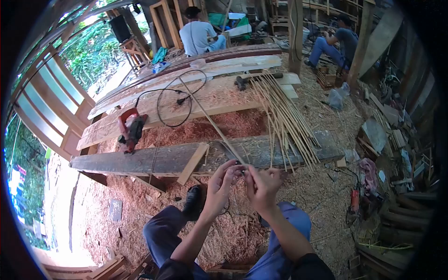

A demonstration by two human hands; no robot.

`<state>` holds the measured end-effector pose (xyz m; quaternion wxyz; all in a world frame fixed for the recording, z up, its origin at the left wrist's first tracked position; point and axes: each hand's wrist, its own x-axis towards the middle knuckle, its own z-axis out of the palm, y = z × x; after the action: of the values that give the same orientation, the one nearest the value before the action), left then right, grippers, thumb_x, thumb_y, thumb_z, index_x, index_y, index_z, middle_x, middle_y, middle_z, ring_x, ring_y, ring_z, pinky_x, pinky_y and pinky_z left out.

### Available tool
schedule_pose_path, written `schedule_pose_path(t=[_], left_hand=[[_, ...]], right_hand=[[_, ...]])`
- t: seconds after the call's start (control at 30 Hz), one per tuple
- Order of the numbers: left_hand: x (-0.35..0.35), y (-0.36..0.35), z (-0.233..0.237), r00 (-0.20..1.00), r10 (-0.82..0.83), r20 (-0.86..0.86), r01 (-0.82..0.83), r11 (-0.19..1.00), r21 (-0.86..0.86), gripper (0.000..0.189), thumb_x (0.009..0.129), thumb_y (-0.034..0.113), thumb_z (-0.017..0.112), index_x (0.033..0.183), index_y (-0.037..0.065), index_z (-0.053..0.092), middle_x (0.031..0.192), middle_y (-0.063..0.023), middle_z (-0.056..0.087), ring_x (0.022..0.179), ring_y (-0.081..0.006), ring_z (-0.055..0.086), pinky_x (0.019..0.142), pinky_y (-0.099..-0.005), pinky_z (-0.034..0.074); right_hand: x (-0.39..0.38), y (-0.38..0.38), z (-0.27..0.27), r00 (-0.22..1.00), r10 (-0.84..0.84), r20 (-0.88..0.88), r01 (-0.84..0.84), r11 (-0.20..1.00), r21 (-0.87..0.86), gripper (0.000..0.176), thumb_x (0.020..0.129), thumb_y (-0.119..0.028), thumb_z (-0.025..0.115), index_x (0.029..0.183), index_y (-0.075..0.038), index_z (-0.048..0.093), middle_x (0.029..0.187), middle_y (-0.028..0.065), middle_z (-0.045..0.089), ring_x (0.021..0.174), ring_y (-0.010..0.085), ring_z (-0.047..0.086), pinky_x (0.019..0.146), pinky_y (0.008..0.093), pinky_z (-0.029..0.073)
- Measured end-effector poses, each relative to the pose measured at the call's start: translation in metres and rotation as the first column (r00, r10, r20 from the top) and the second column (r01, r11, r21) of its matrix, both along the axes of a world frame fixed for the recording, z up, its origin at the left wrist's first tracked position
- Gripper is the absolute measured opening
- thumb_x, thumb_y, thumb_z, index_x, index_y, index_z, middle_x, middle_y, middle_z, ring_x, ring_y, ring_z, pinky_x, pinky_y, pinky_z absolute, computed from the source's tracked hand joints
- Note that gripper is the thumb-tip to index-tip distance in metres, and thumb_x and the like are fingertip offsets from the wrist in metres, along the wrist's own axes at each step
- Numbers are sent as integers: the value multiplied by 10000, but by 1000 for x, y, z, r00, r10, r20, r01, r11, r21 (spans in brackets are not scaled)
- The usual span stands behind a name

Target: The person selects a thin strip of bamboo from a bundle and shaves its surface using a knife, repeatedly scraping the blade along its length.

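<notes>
A long, thin bamboo-like stick point(205, 113) slants from the planks down to my hands. My left hand point(218, 185) is closed, its thumb and fingers pinching near the stick's lower end. Beside it, my right hand point(264, 186) is closed round the same end, fingertips almost touching those of the left. A small dark, narrow piece shows between the fingertips; I cannot make out what it is. Just beyond my hands lies a dark weathered plank point(177, 157). A pile of similar sticks point(285, 119) rests across the planks to the right.
A red and black power tool point(130, 127) with a looped cord sits at left. A hammer-like tool point(241, 84) lies behind the sticks. A short board point(193, 164) leans on the dark plank. Shavings cover the ground. Two people sit beyond, one in a white shirt point(197, 38).
</notes>
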<state>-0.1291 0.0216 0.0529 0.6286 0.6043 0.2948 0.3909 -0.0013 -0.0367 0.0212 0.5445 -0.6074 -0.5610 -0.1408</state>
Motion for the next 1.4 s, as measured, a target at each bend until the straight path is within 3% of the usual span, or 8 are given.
schedule_pose_path(t=[0.13, 0.27, 0.5, 0.6, 0.7, 0.97, 1.17, 1.4], left_hand=[[-39, 7, -16, 999, 47, -25, -47, 999, -17, 335, 1053, 174, 471, 1296, -52, 520, 1143, -102, 674, 1036, -109, 612, 915, -251, 472], [-70, 12, -22, 997, 79, 12, -79, 997, -23, 290, 1049, 164, 477, 1243, -40, 546, 1094, -95, 688, 1007, -113, 631, 868, -254, 490], [-106, 39, -38, 989, 140, 52, -141, 990, 4, 221, 1057, 184, 466, 1106, -20, 536, 874, -70, 650, 752, -85, 608, 673, -234, 485], [-113, 45, -58, 962, 169, 215, -158, 985, -67, 229, 1064, 193, 451, 1121, -9, 544, 733, 19, 454, 631, -57, 425, 550, -235, 381], [-120, 40, -81, 969, 240, 55, -242, 970, 38, 231, 1063, 211, 455, 1101, 10, 563, 728, 40, 427, 638, -41, 403, 544, -219, 344], [-132, 28, -80, 967, 106, 232, -60, 978, -198, 230, 1070, 207, 407, 1078, 15, 533, 704, 64, 354, 583, -37, 298, 510, -224, 254], [-133, 32, -80, 941, 119, 316, -37, 967, -254, 220, 1058, 165, 414, 1162, 7, 526, 733, 62, 368, 609, -29, 306, 517, -217, 262], [-135, 31, -82, 971, 91, 220, -56, 985, -161, 230, 1055, 125, 403, 1230, 0, 483, 758, 19, 420, 647, -54, 376, 570, -220, 342]], right_hand=[[-44, 3, -9, 984, 151, 90, -147, 988, -51, 320, 891, -134, 668, 1195, -37, 645, 613, 27, 564, 560, 173, 557, 732, 349, 363], [-78, 5, -23, 969, 241, 56, -235, 966, -108, 237, 898, -106, 652, 1115, -13, 670, 621, 20, 594, 551, 178, 549, 702, 366, 352], [-82, 22, -19, 942, 320, 99, -308, 943, -126, 206, 898, -149, 632, 1071, -46, 679, 724, 30, 628, 665, 196, 587, 696, 359, 397], [-83, 34, -17, 972, 214, 96, -204, 973, -104, 146, 901, -126, 612, 1017, -70, 682, 793, 52, 646, 724, 231, 599, 710, 377, 432], [-83, 47, -15, 981, 143, 135, -132, 988, -84, 135, 905, -114, 603, 1011, -80, 681, 843, 60, 653, 775, 241, 605, 722, 382, 437], [-90, 56, -15, 974, 22, 225, 36, 968, -250, 196, 923, -155, 604, 1091, -83, 675, 1031, 70, 619, 986, 261, 572, 849, 406, 417], [-76, 55, -8, 907, -181, 380, 324, 877, -356, 303, 936, -217, 603, 1204, -77, 618, 1210, 134, 536, 1152, 302, 501, 962, 461, 393], [-63, 53, -26, 905, -161, 393, 374, 740, -559, 460, 956, -209, 587, 1381, -64, 483, 1278, 175, 481, 1165, 349, 499, 923, 482, 440]])
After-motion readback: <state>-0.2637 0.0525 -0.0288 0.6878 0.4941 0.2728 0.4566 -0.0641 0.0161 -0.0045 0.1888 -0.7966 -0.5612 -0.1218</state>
